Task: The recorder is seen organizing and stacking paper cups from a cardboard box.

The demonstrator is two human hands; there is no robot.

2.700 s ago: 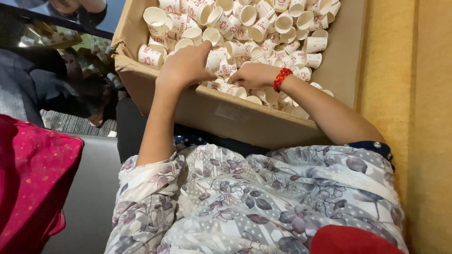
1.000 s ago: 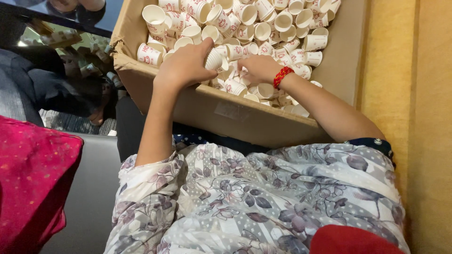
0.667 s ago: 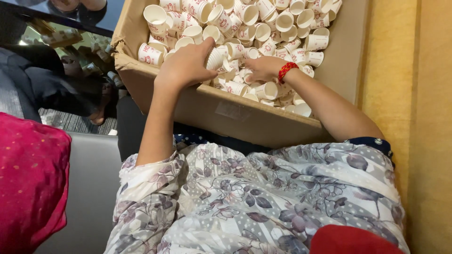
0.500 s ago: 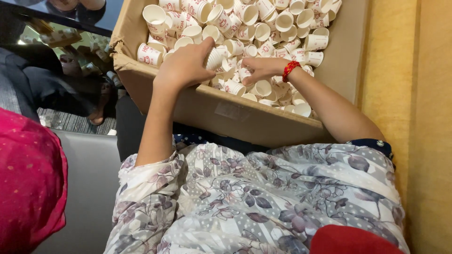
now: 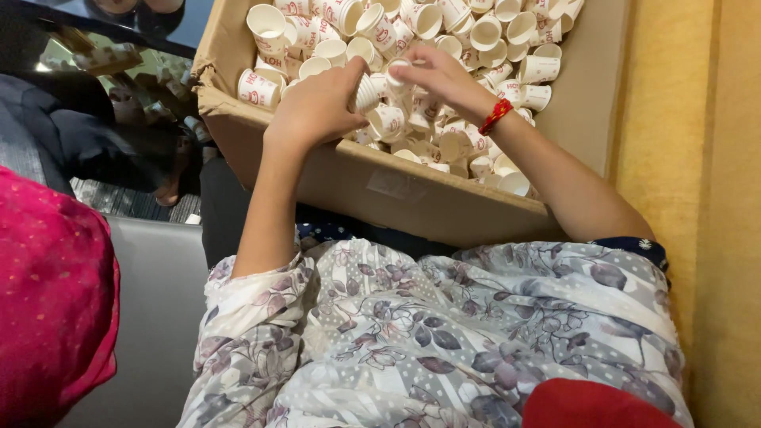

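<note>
A brown cardboard box (image 5: 372, 178) in front of me is full of several small white paper cups (image 5: 491, 36) with red print. My left hand (image 5: 317, 107) is over the box and grips a short stack of nested cups (image 5: 366, 91) lying sideways. My right hand (image 5: 432, 75), with a red band at the wrist, holds a single cup (image 5: 396, 70) by its rim right at the open end of that stack. Both hands meet above the middle of the box.
A yellow wall (image 5: 690, 158) runs along the right. A person in dark clothes (image 5: 87, 135) sits at the far left beyond the box. Pink fabric (image 5: 47, 301) is at my left, over a grey seat (image 5: 151, 317). My flowered clothing fills the foreground.
My right hand has lifted out of the loose cups and moved up and left with one cup toward the stack. My left hand has stayed in place with the stack.
</note>
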